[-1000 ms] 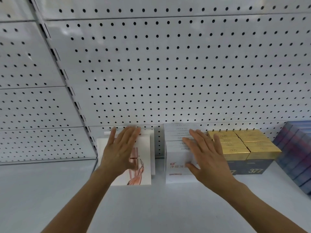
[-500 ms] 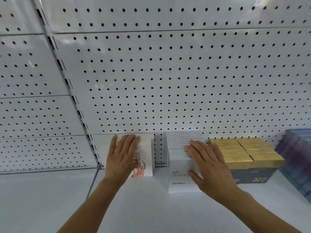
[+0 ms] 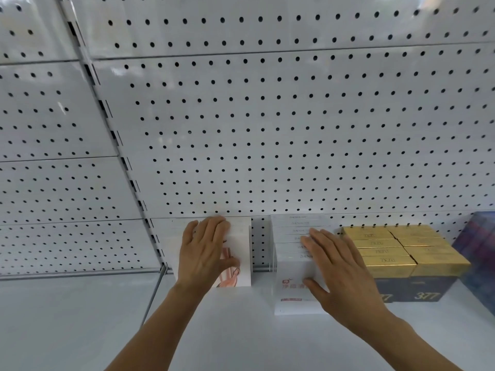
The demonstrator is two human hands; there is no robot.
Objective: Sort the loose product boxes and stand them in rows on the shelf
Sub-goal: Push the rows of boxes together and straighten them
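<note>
Both hands lie flat and spread, left on the white figure-printed cartons, right on plain white cardboard boxes at three o'clock: probably light, stiff, best pushed square.

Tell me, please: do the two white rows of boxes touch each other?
No: a gap showing the pegboard separates the left row from the right row.

A white shelf is backed by pegboard. Standing in rows on it: white boxes with pink artwork, plain white boxes, gold-topped boxes, bluish boxes.
</note>
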